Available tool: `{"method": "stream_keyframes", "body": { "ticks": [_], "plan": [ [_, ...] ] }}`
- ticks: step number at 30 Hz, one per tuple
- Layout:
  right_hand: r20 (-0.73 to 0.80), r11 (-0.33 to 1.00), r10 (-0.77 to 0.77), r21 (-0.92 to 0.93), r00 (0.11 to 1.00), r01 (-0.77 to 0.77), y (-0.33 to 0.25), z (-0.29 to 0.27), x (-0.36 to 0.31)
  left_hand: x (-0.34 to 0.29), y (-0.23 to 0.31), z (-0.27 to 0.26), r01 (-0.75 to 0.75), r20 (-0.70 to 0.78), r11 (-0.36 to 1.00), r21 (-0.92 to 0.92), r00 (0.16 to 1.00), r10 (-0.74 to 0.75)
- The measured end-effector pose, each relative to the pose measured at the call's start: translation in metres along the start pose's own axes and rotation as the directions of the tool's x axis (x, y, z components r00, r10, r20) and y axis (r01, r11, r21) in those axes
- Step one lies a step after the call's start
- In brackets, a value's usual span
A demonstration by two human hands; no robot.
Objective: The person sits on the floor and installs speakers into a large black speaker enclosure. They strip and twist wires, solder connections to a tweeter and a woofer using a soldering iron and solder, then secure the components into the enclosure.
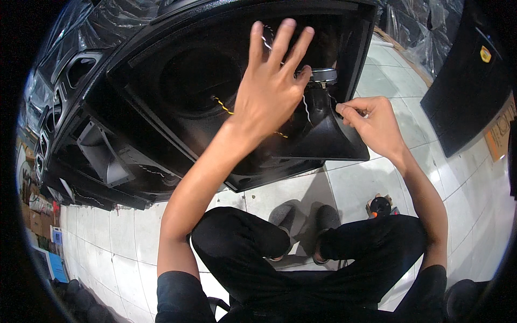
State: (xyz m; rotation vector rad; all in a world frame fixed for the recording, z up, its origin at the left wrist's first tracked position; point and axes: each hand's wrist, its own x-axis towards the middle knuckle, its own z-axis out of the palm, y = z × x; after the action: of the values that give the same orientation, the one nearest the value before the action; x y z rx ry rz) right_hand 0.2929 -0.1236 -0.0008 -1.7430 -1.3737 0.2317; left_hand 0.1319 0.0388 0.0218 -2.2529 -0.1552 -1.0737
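My left hand point(272, 89) is over the black speaker cabinet point(145, 91), fingers spread and stretched out. A twisted black-and-white wire point(265, 42) shows between its fingers. The thumb side rests by the silver-rimmed horn driver point(323, 75), fixed to a flared black horn point(328, 137). To the right of the driver, my right hand point(371, 121) is closed in a pinch on a thin wire point(332, 98) at the horn's neck. A white wire point(308, 110) hangs down in front of the horn. A yellow-and-black twisted wire point(223, 106) comes from the cabinet's inside, partly behind my left wrist.
More black speaker cabinets point(102, 156) stand at the left, with plastic wrap point(116, 21) behind. A black panel point(468, 91) leans at the right beside a cardboard box point(501, 129). A dark round tool point(381, 205) lies on the white tiled floor point(344, 183) by my right knee.
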Motion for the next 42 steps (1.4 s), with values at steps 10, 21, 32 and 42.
{"method": "stream_keyframes", "body": {
  "ticks": [10,21,32,42],
  "plan": [
    [0.003,0.961,0.106,0.255,0.994,-0.103,-0.006,-0.005,-0.002,-0.017,0.014,-0.009,0.504,0.179,0.589,-0.631,0.834,-0.522],
    [0.011,0.991,0.056,0.119,0.998,-0.057,0.0,0.014,0.006,-0.006,-0.003,0.018,0.526,0.76,0.787,-0.321,0.639,-0.117],
    [-0.048,0.995,0.008,0.103,0.999,-0.003,0.021,0.03,0.022,-0.016,0.014,0.007,0.446,0.396,0.783,-0.434,0.875,-0.278],
    [-0.016,0.902,0.055,0.43,0.998,-0.043,0.009,0.017,0.007,-0.018,0.012,0.014,0.597,0.299,0.618,-0.511,0.798,-0.523]
  ]
}}
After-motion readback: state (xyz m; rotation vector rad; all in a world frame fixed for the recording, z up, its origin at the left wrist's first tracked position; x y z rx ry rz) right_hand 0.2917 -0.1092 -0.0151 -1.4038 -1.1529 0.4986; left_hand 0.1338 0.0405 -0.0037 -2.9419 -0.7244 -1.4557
